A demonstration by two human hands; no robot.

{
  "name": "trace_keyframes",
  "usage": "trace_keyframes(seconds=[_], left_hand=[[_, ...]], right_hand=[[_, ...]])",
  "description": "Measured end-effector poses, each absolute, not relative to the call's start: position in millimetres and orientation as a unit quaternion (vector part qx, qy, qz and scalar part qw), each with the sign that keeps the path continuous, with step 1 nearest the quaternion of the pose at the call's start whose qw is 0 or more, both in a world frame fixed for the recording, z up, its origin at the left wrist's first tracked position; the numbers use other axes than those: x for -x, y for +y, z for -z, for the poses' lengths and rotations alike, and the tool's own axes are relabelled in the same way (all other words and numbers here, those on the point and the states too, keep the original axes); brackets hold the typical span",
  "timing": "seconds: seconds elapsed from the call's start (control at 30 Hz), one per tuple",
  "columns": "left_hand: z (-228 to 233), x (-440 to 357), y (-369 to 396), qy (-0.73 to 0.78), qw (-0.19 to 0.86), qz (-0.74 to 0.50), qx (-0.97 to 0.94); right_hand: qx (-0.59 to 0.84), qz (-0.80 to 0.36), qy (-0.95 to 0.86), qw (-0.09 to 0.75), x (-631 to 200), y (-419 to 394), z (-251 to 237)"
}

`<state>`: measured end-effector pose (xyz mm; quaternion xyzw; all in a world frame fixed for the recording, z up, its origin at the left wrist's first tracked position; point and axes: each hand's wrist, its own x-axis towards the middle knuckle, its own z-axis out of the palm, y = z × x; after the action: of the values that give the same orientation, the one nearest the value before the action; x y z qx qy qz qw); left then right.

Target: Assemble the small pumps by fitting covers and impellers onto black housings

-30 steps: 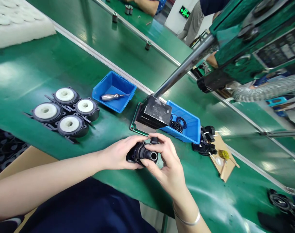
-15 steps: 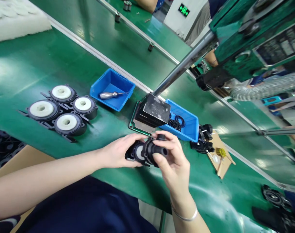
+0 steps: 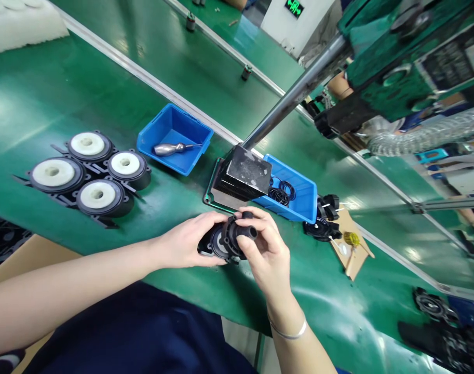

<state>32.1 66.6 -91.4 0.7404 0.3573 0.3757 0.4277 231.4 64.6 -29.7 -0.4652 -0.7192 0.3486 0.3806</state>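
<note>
Head view, one entry: a black pump housing (image 3: 226, 242) is held just above the near edge of the green bench (image 3: 65, 93), between both hands. The left hand (image 3: 182, 244) is closed on the rear body, whose white round face shows in the gap; the right hand (image 3: 266, 249) is closed on the front cover, with fingers wrapped about its short tubular outlet, which points to the right. The two halves are seen slightly parted and tilted, a hold judged to suit lining one up against the other. The piece is matt black plastic, round and ribbed, with a flanged rim. Listed to the left: four black discs with white centres (image 3: 89, 174), laid flat in a close cluster on the bench, within easy reach. Behind them a blue bin (image 3: 174, 137) holds a metal-handled tool (image 3: 170, 149). A second blue bin (image 3: 291, 192) holds black rings (image 3: 281, 193), and is partly covered by a black block (image 3: 244, 176) at the foot of a slanting steel rod (image 3: 295, 96). Further black parts (image 3: 323, 221) lie just right of that bin, beside a piece of cardboard (image 3: 351, 249). A thin bracelet (image 3: 289, 332) is worn on the right wrist.
</note>
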Motion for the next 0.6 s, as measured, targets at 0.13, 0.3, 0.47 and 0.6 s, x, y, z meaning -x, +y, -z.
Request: trace_keyframes(seconds=[0.13, 0.3, 0.47, 0.6], left_hand=[[91, -32, 67, 0.35, 0.431, -0.374, -0.743], [93, -33, 66, 0.349, 0.449, -0.382, -0.729], [95, -33, 66, 0.352, 0.458, -0.383, -0.721], [94, -33, 67, 0.352, 0.455, -0.377, -0.726]], right_hand=[[0.423, -0.272, -0.796, 0.338, -232, 61, 27], [0.424, -0.261, -0.801, 0.333, -231, 59, 38], [0.437, -0.249, -0.796, 0.335, -228, 57, 40], [0.438, -0.246, -0.798, 0.334, -226, 56, 37]])
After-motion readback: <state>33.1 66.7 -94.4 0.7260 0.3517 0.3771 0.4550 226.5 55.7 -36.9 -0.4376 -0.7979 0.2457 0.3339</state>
